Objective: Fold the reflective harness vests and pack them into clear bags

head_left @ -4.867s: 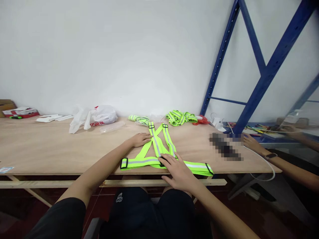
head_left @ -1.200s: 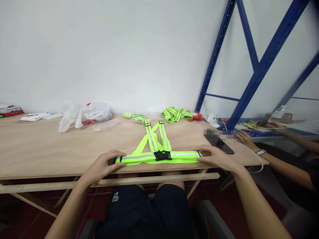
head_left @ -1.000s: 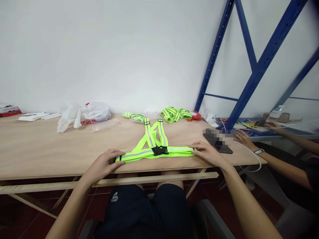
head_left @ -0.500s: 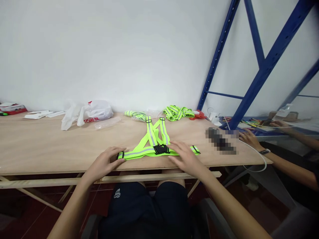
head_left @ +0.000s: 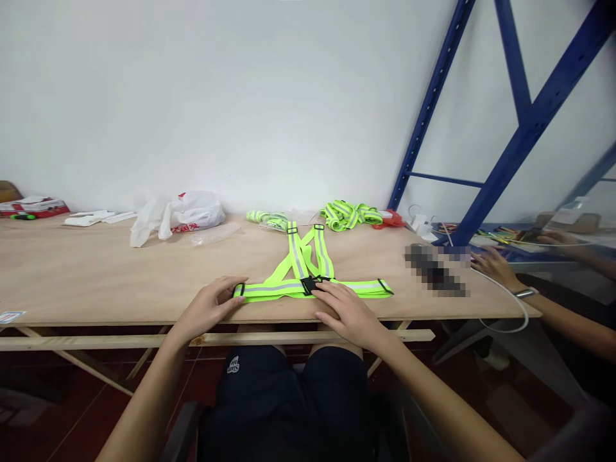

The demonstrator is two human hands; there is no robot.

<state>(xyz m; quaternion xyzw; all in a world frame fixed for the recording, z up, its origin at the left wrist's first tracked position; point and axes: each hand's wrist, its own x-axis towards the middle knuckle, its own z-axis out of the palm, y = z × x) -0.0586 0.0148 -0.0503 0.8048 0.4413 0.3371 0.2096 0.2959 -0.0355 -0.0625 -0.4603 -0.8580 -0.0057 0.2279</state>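
Harness (head_left: 297,258) seems steadied for straightness: end left of buckle (head_left: 307,286) by left hand (head_left: 206,308), buckle by right hand (head_left: 350,316); fingers apart from thumbs.

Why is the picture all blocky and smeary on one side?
In the head view, little squares cover a dark thing on the table, so I can't tell what it is; the far right edge looks smeared; the green harness is clearer; the wall is bright, but under the table it's dim.
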